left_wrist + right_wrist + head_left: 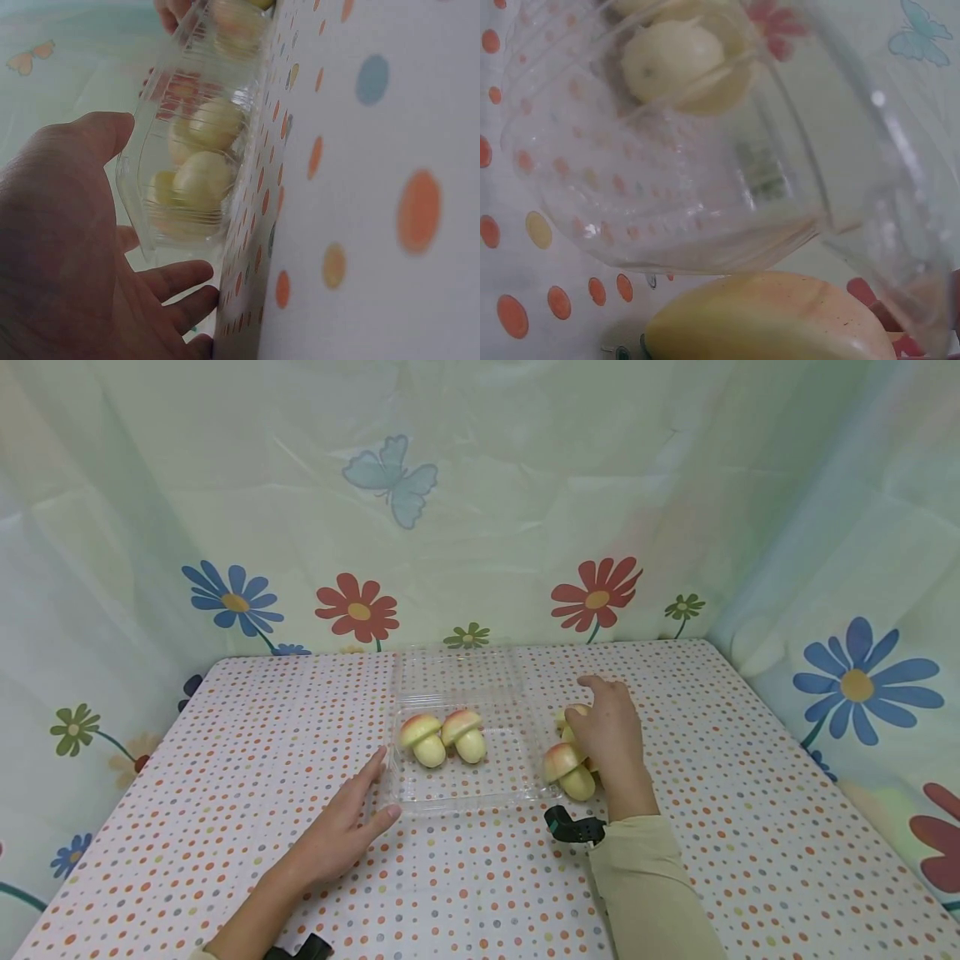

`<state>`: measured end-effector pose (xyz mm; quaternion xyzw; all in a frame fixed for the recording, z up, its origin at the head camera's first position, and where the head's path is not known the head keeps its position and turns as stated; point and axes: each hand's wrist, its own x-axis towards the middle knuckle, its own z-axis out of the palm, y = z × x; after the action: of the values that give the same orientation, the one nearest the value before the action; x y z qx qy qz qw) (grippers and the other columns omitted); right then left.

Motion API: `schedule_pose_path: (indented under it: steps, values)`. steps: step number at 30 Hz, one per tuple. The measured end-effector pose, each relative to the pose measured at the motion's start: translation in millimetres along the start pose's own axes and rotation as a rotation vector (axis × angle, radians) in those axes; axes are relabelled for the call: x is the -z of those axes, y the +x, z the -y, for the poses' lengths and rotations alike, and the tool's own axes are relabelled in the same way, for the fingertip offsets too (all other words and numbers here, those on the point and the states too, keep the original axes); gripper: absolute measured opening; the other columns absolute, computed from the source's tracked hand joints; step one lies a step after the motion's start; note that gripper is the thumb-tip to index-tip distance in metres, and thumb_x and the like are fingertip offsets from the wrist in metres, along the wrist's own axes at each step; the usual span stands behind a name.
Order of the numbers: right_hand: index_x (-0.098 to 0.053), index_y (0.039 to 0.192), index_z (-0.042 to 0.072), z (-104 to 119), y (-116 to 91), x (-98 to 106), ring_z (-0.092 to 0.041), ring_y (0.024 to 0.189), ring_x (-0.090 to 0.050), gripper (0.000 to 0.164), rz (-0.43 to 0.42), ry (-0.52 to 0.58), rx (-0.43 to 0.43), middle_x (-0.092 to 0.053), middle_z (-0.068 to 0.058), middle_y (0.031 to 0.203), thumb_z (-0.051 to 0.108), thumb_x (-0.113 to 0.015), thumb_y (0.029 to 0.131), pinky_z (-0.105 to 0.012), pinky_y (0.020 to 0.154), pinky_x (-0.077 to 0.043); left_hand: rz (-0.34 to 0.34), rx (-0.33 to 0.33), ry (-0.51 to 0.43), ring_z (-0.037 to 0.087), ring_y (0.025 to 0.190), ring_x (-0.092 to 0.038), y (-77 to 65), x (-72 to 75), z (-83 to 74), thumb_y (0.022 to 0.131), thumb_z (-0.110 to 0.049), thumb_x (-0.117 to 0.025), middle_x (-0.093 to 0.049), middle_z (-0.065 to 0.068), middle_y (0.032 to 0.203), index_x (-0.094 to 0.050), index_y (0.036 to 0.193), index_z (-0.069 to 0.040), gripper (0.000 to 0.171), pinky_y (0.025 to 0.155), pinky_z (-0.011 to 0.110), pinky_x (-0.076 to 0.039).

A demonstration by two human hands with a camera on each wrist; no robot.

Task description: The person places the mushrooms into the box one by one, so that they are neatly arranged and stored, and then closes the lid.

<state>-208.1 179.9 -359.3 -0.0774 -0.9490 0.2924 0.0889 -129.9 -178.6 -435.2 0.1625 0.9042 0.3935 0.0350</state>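
A clear plastic clamshell box (480, 800) stands on the dotted cloth, its lid (457, 672) folded back. Inside its left part lie two mushrooms (422, 740) with yellow and reddish caps and pale stems. My left hand (341, 831) is at the box's left front corner, fingers spread and thumb near the rim. To the right of the box are more mushrooms (576, 781), partly hidden by my right hand (611, 727). That hand is over the rear one, thumb and index finger apart. Close up in the right wrist view, a mushroom cap (765, 319) sits beside the box wall.
The table (750, 827) has a white cloth with coloured dots. A curtain (487, 527) printed with flowers and a butterfly hangs around its back and sides. Black camera mounts (573, 825) are worn at the wrists.
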Motion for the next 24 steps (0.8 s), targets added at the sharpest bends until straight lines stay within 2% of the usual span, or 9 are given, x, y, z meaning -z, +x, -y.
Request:
schedule_pose_path:
  steps: [8,16,20,24]
  values:
    - [-0.050,0.149,0.002,-4,1,-4,-0.050,0.118,-0.058,0.055,0.021,-0.041,-0.043,-0.046,-0.035,0.142,0.014,-0.062,0.096,-0.060,0.095,-0.052,0.000,0.011,-0.016,0.044,0.155,-0.028,-0.1,0.6,-0.4,0.107,-0.039,-0.056,-0.033,0.024,0.165,-0.011,0.168,-0.018,0.080,0.123,0.067,-0.020]
    - [-0.053,0.144,0.000,-7,2,-8,-0.047,0.109,-0.061,0.055,0.056,-0.054,-0.032,-0.051,-0.036,0.136,0.017,-0.061,0.093,-0.058,0.088,-0.053,-0.003,0.005,-0.019,0.044,0.155,-0.027,0.1,0.4,0.2,0.107,-0.039,-0.056,-0.033,0.025,0.165,-0.011,0.168,-0.017,0.080,0.123,0.068,-0.021]
    - [-0.053,0.144,0.000,-8,1,-10,-0.045,0.106,-0.062,0.056,0.081,-0.076,-0.049,-0.054,-0.033,0.128,0.019,-0.064,0.093,-0.056,0.083,-0.055,-0.001,0.010,-0.020,0.044,0.155,-0.027,-0.1,0.4,0.1,0.107,-0.040,-0.056,-0.033,0.024,0.165,-0.010,0.168,-0.018,0.080,0.123,0.068,-0.021]
    - [-0.052,0.146,0.001,-8,1,-12,-0.046,0.108,-0.062,0.057,0.093,-0.087,-0.061,-0.055,-0.032,0.126,0.021,-0.067,0.094,-0.056,0.083,-0.055,0.000,0.013,-0.019,0.044,0.155,-0.027,-0.1,0.3,0.0,0.106,-0.039,-0.056,-0.033,0.024,0.165,-0.011,0.168,-0.018,0.080,0.122,0.069,-0.021]
